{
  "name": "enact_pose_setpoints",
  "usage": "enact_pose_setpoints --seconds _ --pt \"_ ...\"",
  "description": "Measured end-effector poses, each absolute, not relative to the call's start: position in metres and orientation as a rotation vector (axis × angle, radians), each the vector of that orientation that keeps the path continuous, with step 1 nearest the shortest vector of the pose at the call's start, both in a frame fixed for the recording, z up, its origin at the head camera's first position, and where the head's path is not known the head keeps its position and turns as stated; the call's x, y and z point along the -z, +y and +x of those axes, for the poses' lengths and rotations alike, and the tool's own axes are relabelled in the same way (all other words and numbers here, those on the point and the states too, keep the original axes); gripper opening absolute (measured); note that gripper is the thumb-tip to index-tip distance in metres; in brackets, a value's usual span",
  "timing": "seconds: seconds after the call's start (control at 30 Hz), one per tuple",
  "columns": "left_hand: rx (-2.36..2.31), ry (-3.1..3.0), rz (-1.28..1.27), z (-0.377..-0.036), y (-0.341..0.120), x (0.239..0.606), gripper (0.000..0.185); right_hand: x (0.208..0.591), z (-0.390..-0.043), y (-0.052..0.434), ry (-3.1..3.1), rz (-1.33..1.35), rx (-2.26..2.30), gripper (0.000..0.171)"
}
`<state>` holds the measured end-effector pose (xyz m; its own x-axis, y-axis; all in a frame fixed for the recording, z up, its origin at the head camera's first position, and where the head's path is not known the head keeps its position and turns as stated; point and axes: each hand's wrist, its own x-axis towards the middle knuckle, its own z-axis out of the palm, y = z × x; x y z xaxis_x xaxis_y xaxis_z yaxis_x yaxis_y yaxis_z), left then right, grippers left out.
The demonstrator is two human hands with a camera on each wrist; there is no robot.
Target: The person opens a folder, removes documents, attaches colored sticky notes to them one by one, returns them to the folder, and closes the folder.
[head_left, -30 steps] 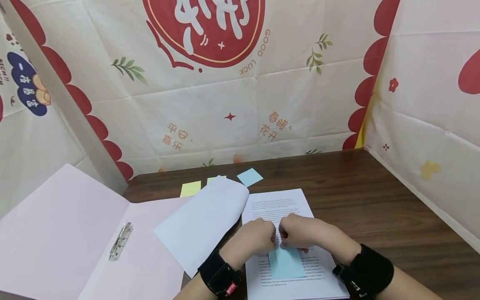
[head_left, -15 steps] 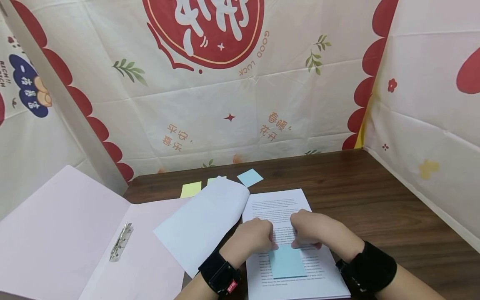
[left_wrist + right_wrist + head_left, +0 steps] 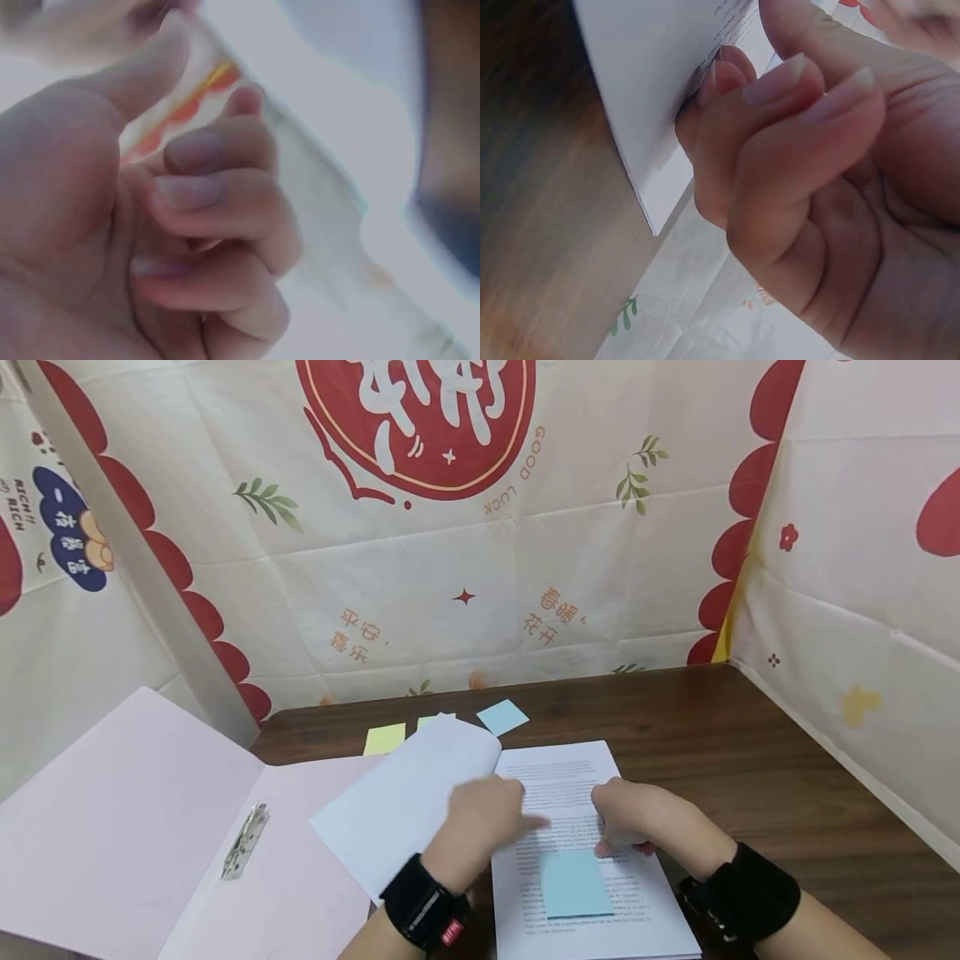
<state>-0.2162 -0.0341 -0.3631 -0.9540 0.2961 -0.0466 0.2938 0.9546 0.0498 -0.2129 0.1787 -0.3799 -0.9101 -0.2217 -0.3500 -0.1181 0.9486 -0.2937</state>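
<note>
a pale blue sticky note [image 3: 574, 882] lies flat on the lower middle of a printed page [image 3: 564, 793], upright and rectangular. the page tops a white paper stack [image 3: 660, 927] lying on the dark wooden surface [image 3: 750, 752], its text facing up.

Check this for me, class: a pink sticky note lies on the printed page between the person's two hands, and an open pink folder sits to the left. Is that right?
Not quite. The sticky note on the printed page is light blue, not pink, as the head view shows. The rest stands: it lies between the left hand and the right hand, and the open pink folder sits to the left.
</note>
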Motion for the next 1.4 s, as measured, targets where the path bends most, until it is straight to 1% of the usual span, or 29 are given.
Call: enact_pose_setpoints --seconds 0.13,0.23,0.37,0.5,0.6,0.73,0.83,0.9,1.0,1.1,1.23,1.4 --pt "-0.176 3.17 0.299 -0.234 -0.08 0.321 0.047 0.377 -0.215 0.181 2.73 -0.238 0.352 0.038" --pt "-0.239 3.15 0.117 -0.251 -0.126 0.312 0.051 0.377 -0.216 0.182 2.722 -0.233 0.351 0.038" --pt "-0.273 3.006 -0.057 -0.27 -0.174 0.334 0.051 0.38 -0.214 0.184 2.717 -0.24 0.374 0.036" --pt "-0.29 2.876 -0.13 -0.279 -0.191 0.369 0.044 0.384 -0.212 0.184 2.704 -0.245 0.401 0.033" --pt "-0.295 2.86 -0.158 -0.28 -0.187 0.385 0.043 0.385 -0.21 0.184 2.697 -0.254 0.412 0.032" --pt "-0.304 2.86 -0.161 -0.277 -0.166 0.384 0.057 0.383 -0.21 0.184 2.702 -0.265 0.413 0.033" --pt "-0.274 2.832 -0.028 -0.273 -0.144 0.375 0.064 0.381 -0.211 0.184 2.705 -0.265 0.411 0.034" --pt "-0.227 2.808 0.111 -0.266 -0.128 0.369 0.065 0.381 -0.211 0.183 2.706 -0.262 0.412 0.034" --pt "-0.153 2.764 0.306 -0.252 -0.101 0.361 0.068 0.382 -0.211 0.184 2.705 -0.264 0.409 0.034" --pt "-0.157 2.717 0.432 -0.237 -0.079 0.356 0.072 0.383 -0.212 0.185 2.703 -0.265 0.417 0.034" --pt "-0.226 2.689 0.53 -0.221 -0.06 0.353 0.074 0.383 -0.213 0.185 2.691 -0.257 0.427 0.034" --pt "-0.248 2.641 0.61 -0.21 -0.049 0.354 0.067 0.383 -0.213 0.185 2.688 -0.249 0.421 0.034"
